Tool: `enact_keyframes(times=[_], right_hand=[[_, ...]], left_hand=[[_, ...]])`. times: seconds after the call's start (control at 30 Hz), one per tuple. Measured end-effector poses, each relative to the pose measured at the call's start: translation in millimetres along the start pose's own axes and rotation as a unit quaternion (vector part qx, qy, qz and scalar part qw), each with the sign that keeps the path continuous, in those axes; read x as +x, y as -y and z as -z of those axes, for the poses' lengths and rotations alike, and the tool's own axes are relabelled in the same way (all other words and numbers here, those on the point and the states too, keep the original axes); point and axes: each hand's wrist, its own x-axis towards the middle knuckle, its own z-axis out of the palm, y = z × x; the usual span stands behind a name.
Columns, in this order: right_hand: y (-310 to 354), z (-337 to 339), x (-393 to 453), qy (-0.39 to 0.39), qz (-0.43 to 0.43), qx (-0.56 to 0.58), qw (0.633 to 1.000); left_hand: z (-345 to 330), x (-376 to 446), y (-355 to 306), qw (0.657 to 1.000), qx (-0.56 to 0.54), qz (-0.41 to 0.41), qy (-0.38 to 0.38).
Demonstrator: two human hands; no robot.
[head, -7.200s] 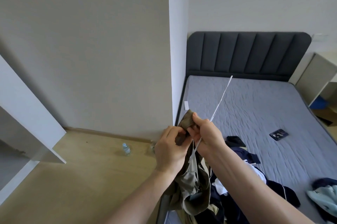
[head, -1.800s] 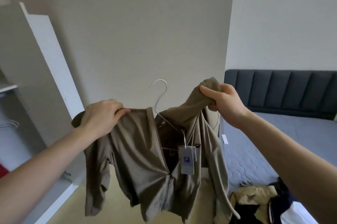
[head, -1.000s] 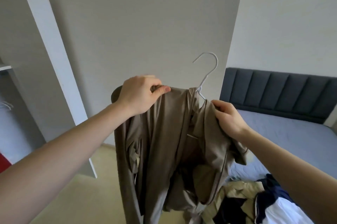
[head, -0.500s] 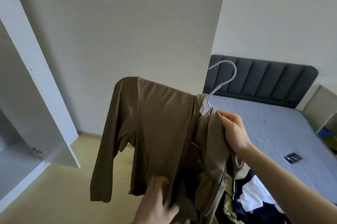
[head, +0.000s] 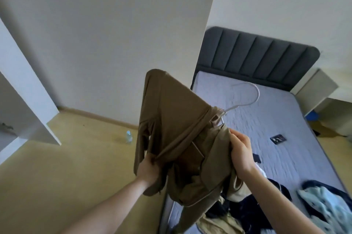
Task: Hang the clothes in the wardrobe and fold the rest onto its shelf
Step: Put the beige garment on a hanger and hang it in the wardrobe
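Left hand gripped brown jacket hem, right hand pinched its other side; white hanger sat tilted, might slip out if tugged.

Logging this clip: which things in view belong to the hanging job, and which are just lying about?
Job: jacket, hanger, left hand, right hand, clothes pile, wardrobe.
Lying about: bottle, dark card, bed.
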Motion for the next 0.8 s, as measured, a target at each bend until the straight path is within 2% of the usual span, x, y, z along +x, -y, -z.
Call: enact_keyframes(times=[0.23, 0.43, 0.6, 0.8], right_hand=[[-108, 50, -8, -0.045, -0.094, 0.031, 0.994], [-193, 95, 11, -0.07, -0.194, 0.03, 0.978], [-277, 120, 19, -0.111, -0.293, 0.046, 0.949], [-397, 148, 28, -0.163, -0.417, 0.016, 0.894]], left_hand=[[-47, 26, 5, 0.996, 0.072, 0.04, -0.021], [-101, 46, 26, 0.989, 0.131, 0.072, 0.008], [-156, 69, 60, 0.973, 0.185, 0.125, 0.06], [-237, 112, 110, 0.959, 0.224, 0.116, 0.128]])
